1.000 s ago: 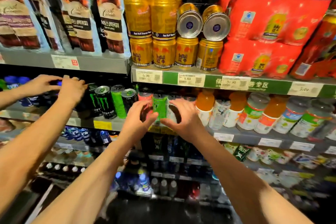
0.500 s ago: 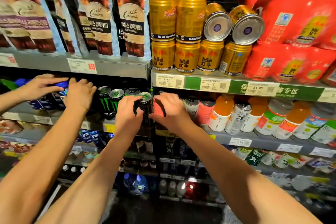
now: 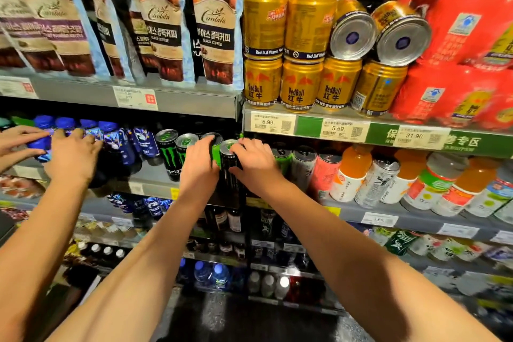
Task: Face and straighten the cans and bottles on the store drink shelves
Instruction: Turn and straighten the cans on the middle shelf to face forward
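Note:
On the middle shelf [image 3: 388, 212] stands a row of Monster cans. My left hand [image 3: 198, 165] curls round a green can [image 3: 215, 153], fingers over its top. Right beside it, my right hand [image 3: 256, 165] grips a black can with a green lid [image 3: 229, 162], thumb on its rim. Two more black Monster cans [image 3: 170, 153] stand to the left, logos facing out. Green, grey and pink cans [image 3: 323, 175] continue to the right, partly hidden behind my right hand.
Another person's two hands [image 3: 72, 157] handle blue-capped bottles [image 3: 111, 136] at the left. Orange-topped bottles [image 3: 351, 175] lean at the right. Above sit gold Red Bull cans [image 3: 299, 86], two of them tipped on their sides [image 3: 352, 36], red packs [image 3: 458, 36] and coffee pouches [image 3: 213, 25].
Both my hands have shifted left along the shelf, from a green can near the pink ones to the Monster cans. The other person's hands stay at the blue bottles.

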The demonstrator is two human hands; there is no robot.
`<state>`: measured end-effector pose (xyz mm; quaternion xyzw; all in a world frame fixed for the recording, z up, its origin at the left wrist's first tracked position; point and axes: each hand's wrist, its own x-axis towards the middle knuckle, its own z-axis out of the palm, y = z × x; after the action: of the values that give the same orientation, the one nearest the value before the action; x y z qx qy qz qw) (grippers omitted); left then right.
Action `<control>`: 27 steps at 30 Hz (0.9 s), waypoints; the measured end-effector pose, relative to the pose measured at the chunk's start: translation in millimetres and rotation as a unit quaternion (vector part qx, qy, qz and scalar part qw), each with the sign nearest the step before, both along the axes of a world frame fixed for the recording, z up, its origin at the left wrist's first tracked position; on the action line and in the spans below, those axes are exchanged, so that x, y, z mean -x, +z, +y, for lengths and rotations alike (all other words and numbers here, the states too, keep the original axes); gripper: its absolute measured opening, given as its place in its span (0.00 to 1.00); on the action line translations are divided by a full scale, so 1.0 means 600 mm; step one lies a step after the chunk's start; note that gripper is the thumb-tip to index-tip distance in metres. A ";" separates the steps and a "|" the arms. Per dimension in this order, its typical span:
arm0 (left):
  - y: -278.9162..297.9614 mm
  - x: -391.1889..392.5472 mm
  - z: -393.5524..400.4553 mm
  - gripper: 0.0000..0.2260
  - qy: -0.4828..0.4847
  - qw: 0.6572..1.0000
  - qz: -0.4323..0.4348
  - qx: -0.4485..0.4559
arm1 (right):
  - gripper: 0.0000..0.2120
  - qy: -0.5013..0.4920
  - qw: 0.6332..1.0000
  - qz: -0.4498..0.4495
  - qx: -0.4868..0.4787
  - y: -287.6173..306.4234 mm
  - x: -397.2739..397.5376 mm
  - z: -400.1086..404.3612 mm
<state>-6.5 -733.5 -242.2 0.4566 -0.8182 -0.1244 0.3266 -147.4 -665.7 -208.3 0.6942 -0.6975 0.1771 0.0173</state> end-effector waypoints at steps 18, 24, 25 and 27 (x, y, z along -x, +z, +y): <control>0.040 -0.009 -0.023 0.14 -0.031 0.984 -0.175 -0.028 | 0.12 0.017 0.998 -0.057 -0.023 0.018 0.003 0.027; 0.031 -0.027 -0.010 0.16 -0.044 0.993 -0.108 -0.010 | 0.16 0.035 0.999 -0.008 -0.013 0.017 0.010 0.019; 0.026 -0.033 -0.006 0.16 -0.042 0.995 -0.086 -0.012 | 0.16 0.038 0.999 -0.003 -0.013 0.017 0.011 0.017; 0.017 -0.045 0.003 0.12 -0.027 0.998 -0.049 0.001 | 0.16 0.048 0.999 0.001 -0.023 0.015 0.013 0.009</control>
<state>20.3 -731.9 -232.1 0.4398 -0.8452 -0.1094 0.2833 -155.4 -660.5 -199.4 0.7274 -0.6672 0.1604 -0.0064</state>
